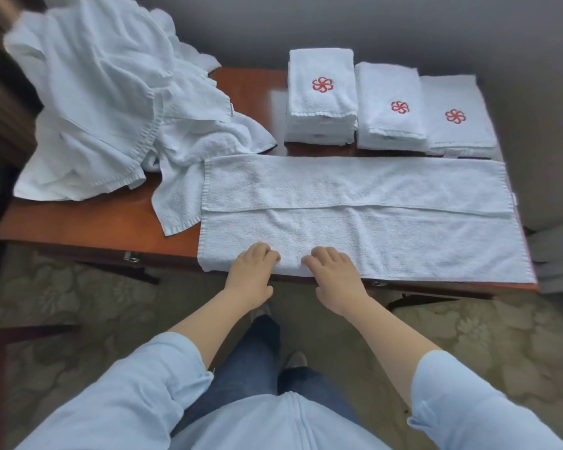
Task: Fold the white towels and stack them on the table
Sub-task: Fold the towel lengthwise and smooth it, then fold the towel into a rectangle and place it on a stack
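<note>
A long white towel lies flat across the wooden table, its far third folded toward me and leaving a seam along the middle. My left hand and my right hand sit side by side on the towel's near edge, left of its centre. The fingers of both hands curl over the cloth and grip the edge at the table's front. Three stacks of folded towels with red flower logos stand at the back: a tall one, a middle one and a low one.
A heap of unfolded white towels covers the table's back left, with one end trailing toward the flat towel. Metal drawer handles show under the table's front edge. Patterned carpet lies below, and grey walls stand behind and to the right.
</note>
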`<action>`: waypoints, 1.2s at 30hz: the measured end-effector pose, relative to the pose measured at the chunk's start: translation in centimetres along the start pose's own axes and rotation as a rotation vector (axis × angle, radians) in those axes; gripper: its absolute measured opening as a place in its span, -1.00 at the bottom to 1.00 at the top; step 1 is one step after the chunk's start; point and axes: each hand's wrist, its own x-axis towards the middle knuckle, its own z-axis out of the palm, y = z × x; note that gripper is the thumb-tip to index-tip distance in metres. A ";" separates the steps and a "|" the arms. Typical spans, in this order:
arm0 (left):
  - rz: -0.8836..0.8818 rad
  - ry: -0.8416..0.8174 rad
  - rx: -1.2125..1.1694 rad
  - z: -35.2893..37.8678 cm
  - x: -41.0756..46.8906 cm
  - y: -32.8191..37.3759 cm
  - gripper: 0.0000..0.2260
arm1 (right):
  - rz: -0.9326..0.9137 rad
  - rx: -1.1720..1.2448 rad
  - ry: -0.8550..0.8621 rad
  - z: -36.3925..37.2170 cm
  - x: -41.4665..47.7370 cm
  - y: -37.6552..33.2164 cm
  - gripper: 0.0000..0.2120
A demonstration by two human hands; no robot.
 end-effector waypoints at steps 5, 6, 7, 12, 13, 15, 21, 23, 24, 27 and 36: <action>-0.009 -0.013 0.012 0.3 0.1 0.0 -0.51 | -0.067 0.040 0.246 0.3 1.0 0.7 -0.63; -0.013 -0.021 0.020 0.4 0.1 0.1 -0.51 | -0.065 0.065 0.257 0.0 1.1 0.7 -0.68; -0.018 -0.027 0.029 0.4 0.1 0.3 -0.51 | -0.060 0.086 0.246 -0.2 1.2 0.7 -0.71; -0.049 0.001 0.075 0.7 0.5 1.1 -0.54 | 0.126 0.327 0.133 -0.6 1.5 0.9 -0.75; -0.062 0.016 0.085 0.8 0.7 1.4 -0.55 | 0.185 0.450 0.109 -1.0 1.5 0.9 -0.78; -0.080 0.049 0.112 0.7 0.9 1.8 -0.59 | 0.261 0.644 0.076 -1.8 1.6 1.1 -0.82; -0.136 0.114 0.072 -0.4 1.9 2.2 -0.85 | 0.247 0.635 0.022 -3.6 1.6 2.1 -0.79; -0.144 0.128 0.002 -1.1 2.1 1.9 -0.88 | 0.220 0.610 0.010 -3.8 1.5 2.0 -0.76; -0.147 0.121 -0.017 -1.4 2.0 1.7 -0.88 | 0.209 0.600 0.001 -3.8 1.5 2.0 -0.76; -0.173 0.066 -0.022 -2.2 1.8 0.3 -0.84 | 0.182 0.510 -0.089 -3.7 1.6 2.1 -0.72; -0.292 0.118 -0.110 -5.7 3.3 -5.4 -0.86 | 0.225 0.265 0.187 -6.1 5.0 3.4 -0.73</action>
